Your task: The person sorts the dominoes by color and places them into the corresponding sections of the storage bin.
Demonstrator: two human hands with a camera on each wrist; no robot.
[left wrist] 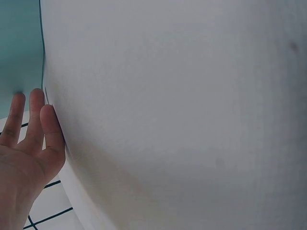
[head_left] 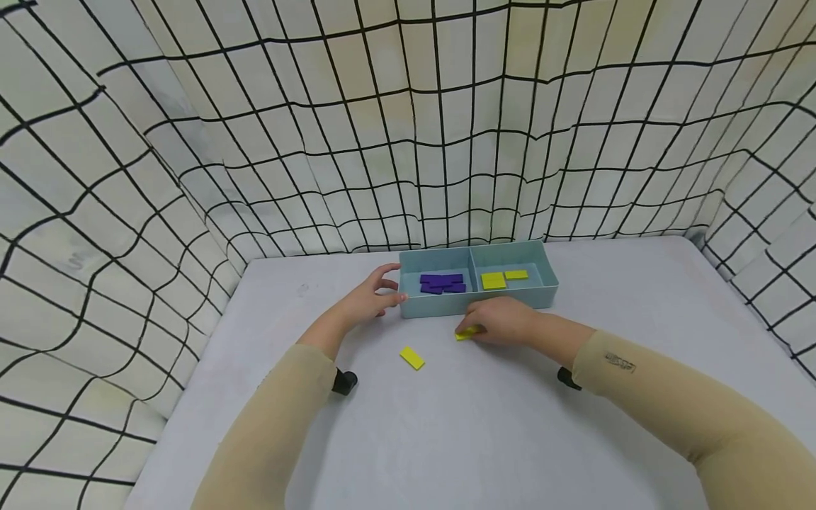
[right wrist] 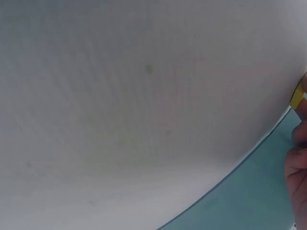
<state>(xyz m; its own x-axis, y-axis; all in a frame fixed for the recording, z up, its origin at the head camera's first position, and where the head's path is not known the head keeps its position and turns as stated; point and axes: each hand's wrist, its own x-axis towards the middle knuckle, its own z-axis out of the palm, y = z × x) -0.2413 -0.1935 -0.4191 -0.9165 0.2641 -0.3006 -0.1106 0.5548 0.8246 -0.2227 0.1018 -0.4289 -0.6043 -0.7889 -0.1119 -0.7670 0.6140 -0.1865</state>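
Note:
A light blue two-compartment box [head_left: 440,306] stands on the table. Several purple blocks [head_left: 441,282] lie in its left compartment, and yellow blocks [head_left: 494,281] lie in the right one. My left hand [head_left: 365,301] rests its fingertips against the box's left end; the left wrist view shows these fingers [left wrist: 36,110] loosely extended. Just in front of the box, my right hand [head_left: 503,320] pinches a yellow block [head_left: 467,332], partly hidden by the fingers. At the right wrist view's edge, part of that block [right wrist: 297,97] shows. Another yellow block [head_left: 412,358] lies on the table between the hands.
The white table [head_left: 459,432] is bordered at the back and sides by a black grid net [head_left: 414,142] in front of pale walls. Black wrist devices [head_left: 345,383] show at both sleeves.

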